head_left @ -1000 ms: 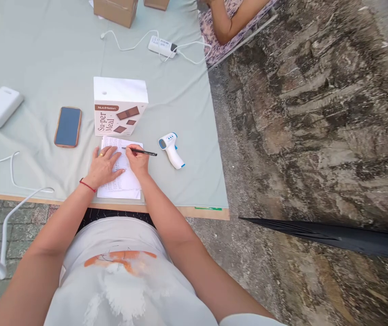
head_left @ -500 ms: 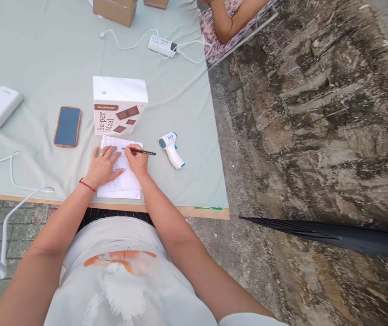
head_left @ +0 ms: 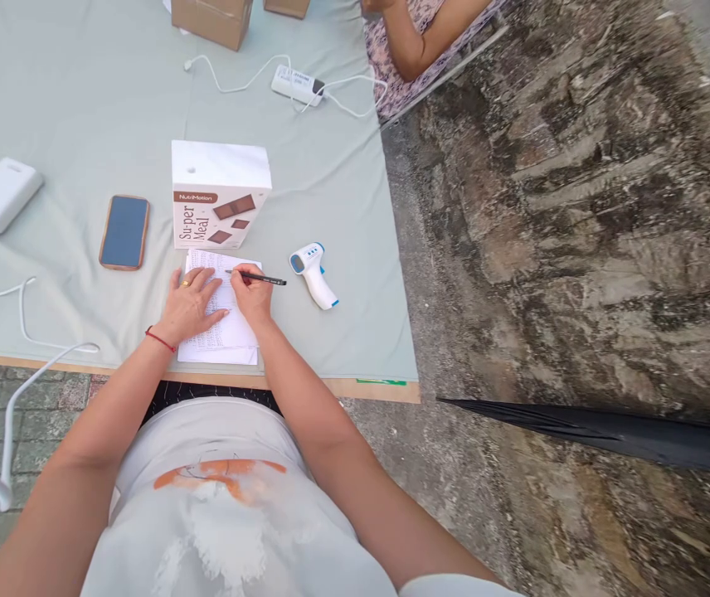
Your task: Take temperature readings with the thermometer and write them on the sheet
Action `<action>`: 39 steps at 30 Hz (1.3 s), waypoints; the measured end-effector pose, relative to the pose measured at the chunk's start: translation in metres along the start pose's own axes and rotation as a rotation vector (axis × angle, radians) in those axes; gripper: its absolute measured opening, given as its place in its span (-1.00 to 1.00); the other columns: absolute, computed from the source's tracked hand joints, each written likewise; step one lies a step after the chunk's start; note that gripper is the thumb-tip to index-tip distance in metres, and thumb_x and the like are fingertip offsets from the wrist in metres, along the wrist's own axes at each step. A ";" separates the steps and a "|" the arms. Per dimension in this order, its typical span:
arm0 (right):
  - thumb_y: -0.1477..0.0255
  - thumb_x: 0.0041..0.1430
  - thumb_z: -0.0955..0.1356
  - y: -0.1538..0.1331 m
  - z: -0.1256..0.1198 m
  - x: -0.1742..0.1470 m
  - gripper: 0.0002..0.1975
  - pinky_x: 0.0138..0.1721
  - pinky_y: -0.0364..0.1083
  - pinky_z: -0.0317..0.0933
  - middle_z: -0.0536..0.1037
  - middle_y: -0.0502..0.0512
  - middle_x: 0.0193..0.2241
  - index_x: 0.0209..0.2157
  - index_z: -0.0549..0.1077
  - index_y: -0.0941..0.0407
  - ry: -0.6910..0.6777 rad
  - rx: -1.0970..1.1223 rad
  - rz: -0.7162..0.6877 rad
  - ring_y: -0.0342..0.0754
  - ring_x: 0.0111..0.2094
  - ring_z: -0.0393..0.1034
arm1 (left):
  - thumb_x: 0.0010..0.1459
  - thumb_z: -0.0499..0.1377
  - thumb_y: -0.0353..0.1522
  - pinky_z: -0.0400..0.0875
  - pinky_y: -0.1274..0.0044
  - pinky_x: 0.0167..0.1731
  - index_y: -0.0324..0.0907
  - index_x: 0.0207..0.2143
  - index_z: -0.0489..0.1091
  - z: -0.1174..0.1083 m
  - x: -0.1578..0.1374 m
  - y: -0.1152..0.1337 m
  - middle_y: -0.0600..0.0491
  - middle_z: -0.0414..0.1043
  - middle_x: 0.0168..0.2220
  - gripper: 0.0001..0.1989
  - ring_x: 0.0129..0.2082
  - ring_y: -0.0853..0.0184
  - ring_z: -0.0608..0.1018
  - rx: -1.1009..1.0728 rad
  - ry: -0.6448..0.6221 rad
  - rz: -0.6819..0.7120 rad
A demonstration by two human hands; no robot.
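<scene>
My left hand [head_left: 192, 303] lies flat with spread fingers on sheets of paper [head_left: 230, 330] covered in small writing. My right hand [head_left: 251, 293] is closed around a black pen [head_left: 263, 278], its tip close to the upper part of the top sheet. Just beyond the papers stands a white box [head_left: 221, 196] labelled "NutriMotion Su-per Meal". To the right of my right hand rests a white and blue infrared thermometer [head_left: 313, 275]. A smartphone [head_left: 124, 232] in a brown case lies left of the box, its screen dark.
A white power bank [head_left: 2, 196] with a cable sits at the left; a smaller one [head_left: 296, 84] with cables lies farther back. Cardboard boxes [head_left: 211, 20] stand at the far edge. Another person's arm [head_left: 414, 46] shows at the top right. A rough stone surface [head_left: 566, 224] borders the table's right side.
The pen in my right hand has shifted very slightly to the right over the paper. My left hand stays where it was.
</scene>
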State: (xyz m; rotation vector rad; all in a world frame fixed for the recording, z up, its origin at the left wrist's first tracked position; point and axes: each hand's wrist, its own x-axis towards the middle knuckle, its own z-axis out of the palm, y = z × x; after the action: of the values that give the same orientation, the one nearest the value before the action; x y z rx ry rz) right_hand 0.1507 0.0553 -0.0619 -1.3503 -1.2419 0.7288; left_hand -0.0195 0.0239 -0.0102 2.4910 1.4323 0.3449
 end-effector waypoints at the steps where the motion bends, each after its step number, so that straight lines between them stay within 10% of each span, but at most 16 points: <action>1: 0.15 0.29 0.30 -0.001 -0.001 -0.001 -0.72 -0.18 0.00 0.46 0.56 0.06 -0.36 -0.33 0.47 0.05 0.013 0.008 -0.023 -0.01 -0.33 0.46 | 0.32 0.22 -0.09 0.00 -0.10 0.44 -0.18 0.29 0.40 0.000 0.000 0.000 -0.25 0.30 0.41 -0.41 0.41 -0.16 0.32 0.002 -0.001 -0.001; 21: 0.39 0.41 0.23 0.033 -0.070 0.005 -0.57 0.15 0.18 0.34 0.52 0.24 0.11 0.24 0.46 0.01 -0.162 -0.514 -0.258 0.17 0.10 0.37 | 0.31 0.23 -0.15 0.05 -0.09 0.42 -0.18 0.13 0.47 -0.001 0.000 -0.005 -0.24 0.41 0.30 -0.57 0.34 -0.14 0.40 -0.039 0.044 0.005; 26: 0.54 0.40 0.13 0.034 -0.067 0.008 -0.50 0.10 0.15 0.32 0.56 0.24 0.06 0.18 0.54 0.03 -0.208 -0.606 -0.290 0.14 0.00 0.38 | 0.33 0.20 -0.17 0.36 0.02 0.23 -0.14 0.01 0.37 0.001 0.004 -0.027 -0.20 0.46 0.09 -0.69 0.12 -0.01 0.51 -0.194 0.294 -0.176; 30: 0.57 0.38 0.15 0.034 -0.066 0.009 -0.49 0.06 0.12 0.33 0.56 0.22 0.06 0.17 0.55 0.01 -0.225 -0.609 -0.291 0.13 -0.03 0.38 | 0.26 0.29 -0.10 0.44 0.08 0.21 -0.07 0.12 0.20 0.002 0.026 -0.062 -0.16 0.35 0.12 -0.49 0.18 0.04 0.45 -0.408 0.551 -0.338; 39: 0.55 0.41 0.17 0.037 -0.063 0.007 -0.52 0.03 0.08 0.36 0.57 0.19 -0.01 0.14 0.58 -0.01 -0.176 -0.589 -0.308 0.10 -0.06 0.40 | 0.26 0.18 -0.33 0.40 0.19 0.36 -0.11 0.47 -0.33 0.001 0.083 -0.096 -0.27 0.17 0.39 -0.09 0.40 0.10 0.36 -0.548 0.409 -0.065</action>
State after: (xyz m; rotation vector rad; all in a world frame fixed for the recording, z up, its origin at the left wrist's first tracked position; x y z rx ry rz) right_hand 0.2204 0.0485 -0.0826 -1.5260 -1.8521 0.2691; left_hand -0.0561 0.1428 -0.0353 1.9908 1.3134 1.1171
